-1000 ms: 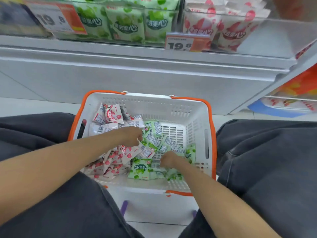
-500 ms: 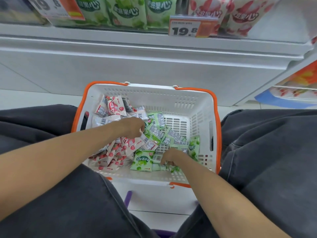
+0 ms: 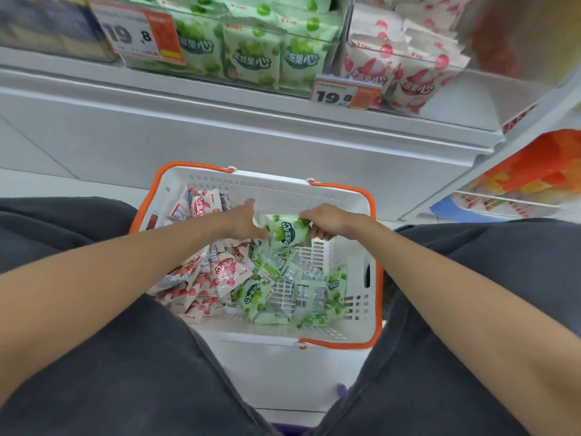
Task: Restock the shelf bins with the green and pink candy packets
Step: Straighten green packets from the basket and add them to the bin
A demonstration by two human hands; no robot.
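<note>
While over the basket, a green packet is clasped by the right grip, touched by the left grip (grasp unclear).

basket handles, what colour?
Orange handles on a white basket; the head view, the only one, shows them clearly.

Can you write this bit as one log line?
state: green packet held over basket | right hand: holds packet | left hand: open, beside it | next: likely green bin
</note>
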